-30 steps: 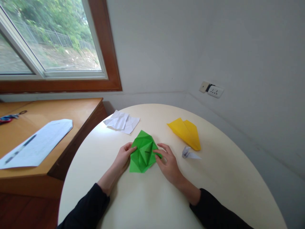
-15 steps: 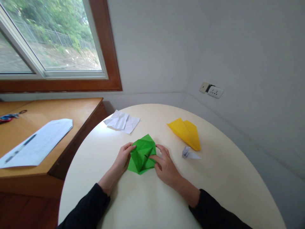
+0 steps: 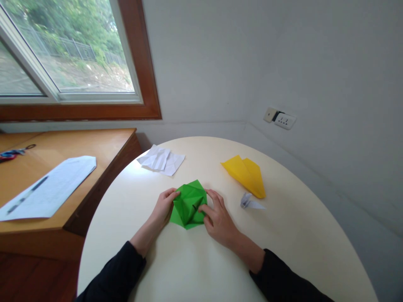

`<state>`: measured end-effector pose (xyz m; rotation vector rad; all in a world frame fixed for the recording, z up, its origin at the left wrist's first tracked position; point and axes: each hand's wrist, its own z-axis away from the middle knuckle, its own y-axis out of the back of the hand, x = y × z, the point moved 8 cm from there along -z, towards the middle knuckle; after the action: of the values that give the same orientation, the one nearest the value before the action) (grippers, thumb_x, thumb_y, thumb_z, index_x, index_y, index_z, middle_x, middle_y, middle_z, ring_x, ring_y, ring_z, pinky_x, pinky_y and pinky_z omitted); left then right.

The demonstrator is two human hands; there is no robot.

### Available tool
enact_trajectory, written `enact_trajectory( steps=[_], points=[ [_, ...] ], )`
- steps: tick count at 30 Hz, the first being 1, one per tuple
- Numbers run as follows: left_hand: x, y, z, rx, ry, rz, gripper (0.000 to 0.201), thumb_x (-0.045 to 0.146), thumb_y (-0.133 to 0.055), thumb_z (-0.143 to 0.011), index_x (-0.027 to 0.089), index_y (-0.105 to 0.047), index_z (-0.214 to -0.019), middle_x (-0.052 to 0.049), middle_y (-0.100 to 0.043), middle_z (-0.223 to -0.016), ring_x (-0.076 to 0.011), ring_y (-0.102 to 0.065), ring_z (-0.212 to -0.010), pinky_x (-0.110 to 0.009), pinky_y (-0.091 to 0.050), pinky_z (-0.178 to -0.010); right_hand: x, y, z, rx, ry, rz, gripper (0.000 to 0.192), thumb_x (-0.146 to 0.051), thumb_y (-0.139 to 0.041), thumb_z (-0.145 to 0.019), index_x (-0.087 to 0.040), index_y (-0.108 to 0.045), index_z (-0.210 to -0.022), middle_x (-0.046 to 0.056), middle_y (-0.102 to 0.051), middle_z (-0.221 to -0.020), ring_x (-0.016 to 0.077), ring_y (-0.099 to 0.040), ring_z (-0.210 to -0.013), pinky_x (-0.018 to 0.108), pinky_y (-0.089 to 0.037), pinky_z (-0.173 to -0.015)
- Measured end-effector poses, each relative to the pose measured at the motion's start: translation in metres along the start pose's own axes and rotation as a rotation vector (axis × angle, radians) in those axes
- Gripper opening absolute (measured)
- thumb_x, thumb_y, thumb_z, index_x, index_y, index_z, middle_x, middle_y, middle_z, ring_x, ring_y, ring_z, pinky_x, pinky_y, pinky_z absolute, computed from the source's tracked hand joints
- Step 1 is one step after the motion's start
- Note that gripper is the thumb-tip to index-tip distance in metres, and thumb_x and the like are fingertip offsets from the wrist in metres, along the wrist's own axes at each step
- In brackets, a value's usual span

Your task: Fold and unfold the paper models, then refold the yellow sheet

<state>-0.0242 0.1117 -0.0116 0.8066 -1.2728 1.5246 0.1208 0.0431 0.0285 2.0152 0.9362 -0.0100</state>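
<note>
A pair of scissors with red and blue handles (image 3: 12,152) lies at the far left edge of the orange-brown wooden side surface (image 3: 94,147), well apart from the fingers. Nearer, a long white printed paper sheet (image 3: 47,188) rests on that same wood with a dark pen (image 3: 27,196) lying across it.

On the round cream-coloured surface (image 3: 189,268), a creased white paper sheet (image 3: 161,160) lies beyond the left-hand fingers, near but not touching them.

The left hand (image 3: 163,208) comes in from a black sleeve (image 3: 116,274), wrist low on the cream top, palm turned inward. Its fingers (image 3: 174,193) are curled and pressed against the left edge of the partly folded green square paper (image 3: 187,203), which sits between the two hands in the middle of the round top, its flaps raised rather than flat.

The right hand (image 3: 217,220), from another black sleeve (image 3: 283,281), lies flatter. Its fingers (image 3: 210,196) are slightly spread, with thumb and forefinger pinching the green fold at its right side.

To the right of these fingers, just beside them, is a small pale grey folded paper figure (image 3: 250,202). Beyond that, farther from the fingers, lies a yellow folded paper plane (image 3: 247,174). A white wall socket (image 3: 284,121) sits high on the wall, well apart.
</note>
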Motion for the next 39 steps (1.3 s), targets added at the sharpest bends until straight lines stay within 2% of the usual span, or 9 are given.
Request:
enact_trajectory(
  steps=[11, 18, 25, 31, 39],
  points=[
    [-0.005, 0.004, -0.004, -0.018, -0.005, 0.011, 0.023, 0.03, -0.073, -0.054, 0.014, -0.058, -0.058, 0.002, -0.056, -0.05, -0.01, -0.051, -0.047, -0.021, -0.037, -0.047, -0.008, 0.009, -0.002, 0.07, 0.061, 0.072, 0.027, 0.005, -0.043, -0.065, -0.016, -0.056, -0.075, 0.013, -0.035, -0.129, 0.0288, -0.032, -0.122, 0.049, -0.038, -0.1],
    [-0.007, 0.002, -0.006, -0.092, -0.03, 0.049, 0.019, 0.029, -0.072, -0.058, 0.014, -0.061, -0.063, 0.001, -0.059, -0.058, -0.0103, -0.054, -0.055, -0.021, -0.041, -0.054, -0.006, 0.01, -0.002, 0.079, 0.043, 0.104, 0.025, 0.004, -0.042, -0.068, -0.015, -0.057, -0.074, 0.013, -0.035, -0.128, 0.0287, -0.032, -0.122, 0.049, -0.039, -0.1],
    [-0.005, -0.009, 0.0, -0.209, -0.017, 0.096, 0.018, 0.026, -0.072, -0.063, 0.013, -0.065, -0.073, -0.002, -0.064, -0.069, -0.013, -0.059, -0.065, -0.024, -0.046, -0.066, -0.003, 0.008, -0.002, 0.072, 0.024, 0.088, 0.026, 0.004, -0.042, -0.069, -0.016, -0.059, -0.073, 0.013, -0.037, -0.127, 0.0297, -0.032, -0.121, 0.051, -0.039, -0.099],
    [-0.003, -0.01, 0.001, -0.206, -0.031, 0.106, 0.02, 0.025, -0.073, -0.062, 0.013, -0.065, -0.075, -0.002, -0.065, -0.07, -0.0138, -0.06, -0.066, -0.024, -0.046, -0.065, 0.0, 0.006, 0.0, 0.062, -0.01, 0.023, 0.027, 0.001, -0.042, -0.071, -0.017, -0.06, -0.077, 0.011, -0.036, -0.132, 0.0298, -0.029, -0.125, 0.054, -0.036, -0.101],
    [0.004, -0.013, 0.006, -0.161, -0.033, 0.102, 0.024, 0.026, -0.075, -0.057, 0.014, -0.064, -0.073, 0.0, -0.064, -0.065, -0.0127, -0.057, -0.06, -0.023, -0.044, -0.059, -0.009, 0.003, 0.0, -0.036, 0.025, -0.023, 0.024, -0.002, -0.045, -0.072, -0.014, -0.061, -0.084, 0.014, -0.027, -0.138, 0.0332, -0.021, -0.132, 0.055, -0.031, -0.104]
  ],
)
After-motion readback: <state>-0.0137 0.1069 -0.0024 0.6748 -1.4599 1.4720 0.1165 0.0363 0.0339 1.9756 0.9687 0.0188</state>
